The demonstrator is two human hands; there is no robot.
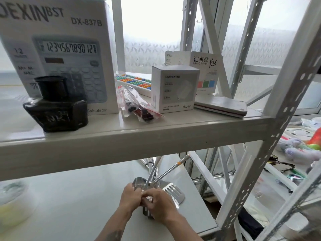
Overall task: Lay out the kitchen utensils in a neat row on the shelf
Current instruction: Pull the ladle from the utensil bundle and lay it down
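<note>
utensils [156,181] bunched on lower shelf [69,197] | left hand [130,195], right hand [159,204] both gripping them

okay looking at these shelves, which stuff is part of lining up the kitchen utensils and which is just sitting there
Part of the job: the metal utensils bunched on the lower shelf, the left hand and right hand gripping them.

Just sitting there: calculator box, ink bottle, plastic bag, charger box, memo paper, abacus.
</note>
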